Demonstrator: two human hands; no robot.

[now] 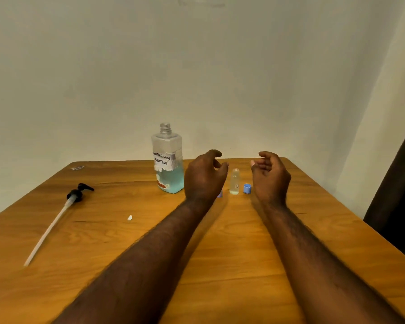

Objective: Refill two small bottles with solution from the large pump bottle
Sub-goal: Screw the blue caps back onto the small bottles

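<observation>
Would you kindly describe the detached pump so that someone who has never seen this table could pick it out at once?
Start at the wooden table, where a large clear bottle of blue solution stands at the far middle. Well to its left the pump lies flat. It alone has a black head and a long white tube running toward the near edge.

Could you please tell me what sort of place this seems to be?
Probably a plain domestic room rather than a laboratory: a wooden table stands against a bare pale wall, what looks like a dark curtain hangs at the right, and the large bottle bears a hand-written label.
</observation>
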